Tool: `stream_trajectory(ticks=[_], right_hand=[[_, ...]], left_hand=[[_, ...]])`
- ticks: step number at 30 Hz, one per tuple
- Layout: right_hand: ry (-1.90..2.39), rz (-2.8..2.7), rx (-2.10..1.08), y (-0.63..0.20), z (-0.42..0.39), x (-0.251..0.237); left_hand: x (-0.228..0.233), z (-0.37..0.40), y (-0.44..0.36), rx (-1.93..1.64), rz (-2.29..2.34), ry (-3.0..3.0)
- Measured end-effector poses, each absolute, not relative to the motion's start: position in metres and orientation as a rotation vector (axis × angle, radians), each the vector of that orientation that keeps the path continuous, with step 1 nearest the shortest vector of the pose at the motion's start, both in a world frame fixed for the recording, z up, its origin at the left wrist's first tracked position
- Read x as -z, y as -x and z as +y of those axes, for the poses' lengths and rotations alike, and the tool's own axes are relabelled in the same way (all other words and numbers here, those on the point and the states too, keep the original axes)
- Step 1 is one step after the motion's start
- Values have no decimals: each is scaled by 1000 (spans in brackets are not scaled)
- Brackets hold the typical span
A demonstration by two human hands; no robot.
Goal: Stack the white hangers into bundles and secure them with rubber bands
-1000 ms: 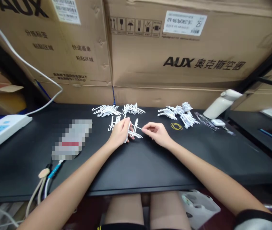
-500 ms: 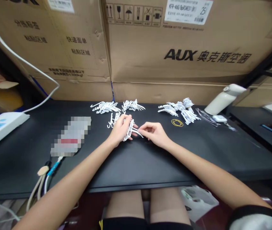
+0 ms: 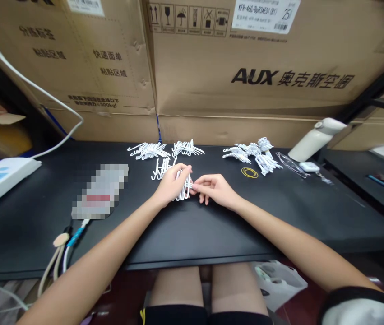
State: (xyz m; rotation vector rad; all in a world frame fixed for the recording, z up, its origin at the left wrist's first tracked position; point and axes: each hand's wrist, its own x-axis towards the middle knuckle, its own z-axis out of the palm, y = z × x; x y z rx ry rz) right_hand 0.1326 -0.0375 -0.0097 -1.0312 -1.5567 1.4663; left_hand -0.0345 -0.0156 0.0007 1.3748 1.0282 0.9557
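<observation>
Before cardboard boxes, left fingers clasp curved white hooks; right fingers pinch ends.

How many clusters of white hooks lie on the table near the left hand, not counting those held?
3: the back-left cluster, the back-right cluster and the front cluster, partly covered by the left hand, which may hide more hooks.
</observation>
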Motion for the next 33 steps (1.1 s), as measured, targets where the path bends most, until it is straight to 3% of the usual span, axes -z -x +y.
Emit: stream_trajectory(ticks=[7,33], right_hand=[[1019,-1520,-1381,-130,-40,12],[1045,-1310,-1827,-137,-38,-1]], left_hand=[[-4,-17,33,-855,1022,-1312],[-5,-19,37,-835,878,-1503]])
